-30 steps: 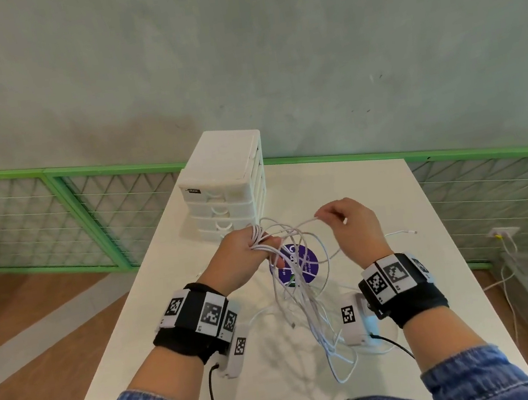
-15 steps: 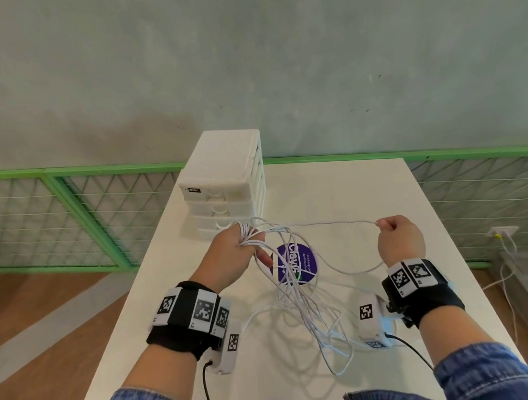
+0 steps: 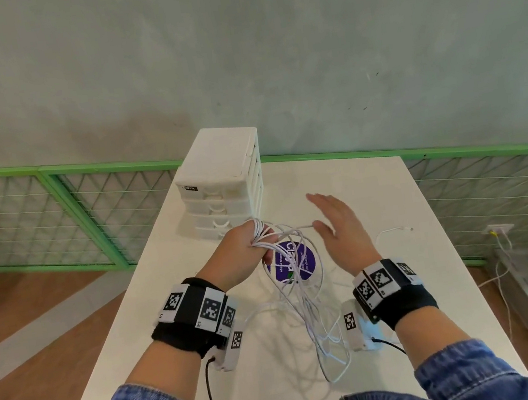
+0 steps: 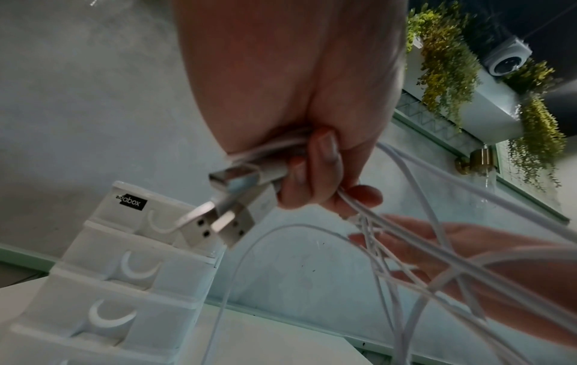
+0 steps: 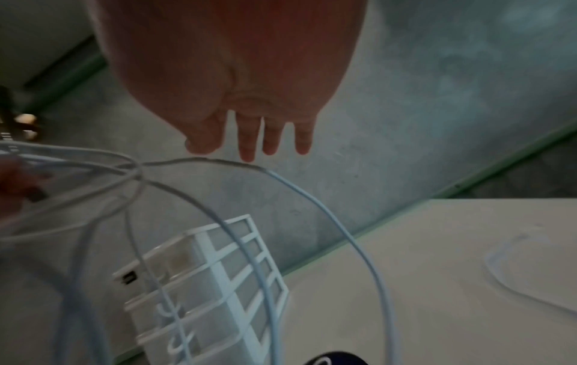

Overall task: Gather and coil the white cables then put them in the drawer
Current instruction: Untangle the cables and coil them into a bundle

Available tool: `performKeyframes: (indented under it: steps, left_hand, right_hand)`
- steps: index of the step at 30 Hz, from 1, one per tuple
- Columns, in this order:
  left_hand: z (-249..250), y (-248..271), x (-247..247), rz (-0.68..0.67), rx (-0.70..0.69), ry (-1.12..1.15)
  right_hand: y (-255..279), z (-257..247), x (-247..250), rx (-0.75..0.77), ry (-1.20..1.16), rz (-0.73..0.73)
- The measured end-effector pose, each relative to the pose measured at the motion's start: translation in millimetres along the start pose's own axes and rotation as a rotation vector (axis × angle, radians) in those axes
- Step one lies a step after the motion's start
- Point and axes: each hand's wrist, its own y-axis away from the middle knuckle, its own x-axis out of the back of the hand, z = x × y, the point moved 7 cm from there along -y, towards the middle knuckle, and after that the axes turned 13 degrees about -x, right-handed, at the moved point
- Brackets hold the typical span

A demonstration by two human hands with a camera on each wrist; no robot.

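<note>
My left hand (image 3: 246,253) grips a bundle of white cables (image 3: 296,283) above the table, just in front of the white drawer unit (image 3: 223,185). Loose loops hang from the fist down to the tabletop. In the left wrist view the fingers (image 4: 315,172) curl round the cables, and several USB plugs (image 4: 228,205) stick out of the fist. My right hand (image 3: 337,223) is spread flat with straight fingers, right of the bundle, holding nothing. One cable end (image 3: 392,232) lies on the table further right. In the right wrist view the straight fingers (image 5: 249,138) hover above a cable loop (image 5: 281,185).
The drawer unit's drawers all look closed; a black label (image 4: 131,203) sits on its top front. A purple round sticker (image 3: 293,263) lies on the white table (image 3: 373,191) under the cables. Green mesh railing (image 3: 53,209) runs behind and left. The table drops off at both sides.
The right hand has let go of the cable strand it was pulling to the right, opened flat and moved back towards the bundle. The left hand keeps its grip in the same place.
</note>
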Motion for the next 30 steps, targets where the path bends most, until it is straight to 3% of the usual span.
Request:
performKeyframes:
  steps: [2,5,12,16,19,22,24,27,30]
  left_hand:
    - [-1,1,2,0.023,0.009,-0.006]
    - [-6,5,7,0.077,0.027,0.01]
    - [-9,9,9,0.083,0.065,0.027]
    - [-13,5,5,0.06,0.08,-0.029]
    - [-11,3,-3,0.026,0.079,-0.086]
    - [-13,3,-2,0.056,0.098,-0.087]
    - [-19,4,6,0.086,0.121,-0.102]
    - [-25,5,12,0.102,0.148,-0.104]
    - [-22,5,8,0.097,0.158,-0.115]
  right_hand:
    - [2,-17,-10,0.051,-0.047,-0.131]
    - [4,-21,-19,-0.034,-0.121,-0.249]
    - [1,-7,0,-0.086,-0.219,-0.054]
    - [7,-13,12,-0.005,-0.231,0.088]
    - [6,-25,8,0.01,-0.246,0.023]
    - [-2,-14,17,-0.105,-0.204,0.145]
    - [-8,12,21,-0.281,-0.083,0.189]
    - [-4,47,8,-0.545,0.227,-0.022]
    - [1,33,-6,-0.443,0.076,-0.15]
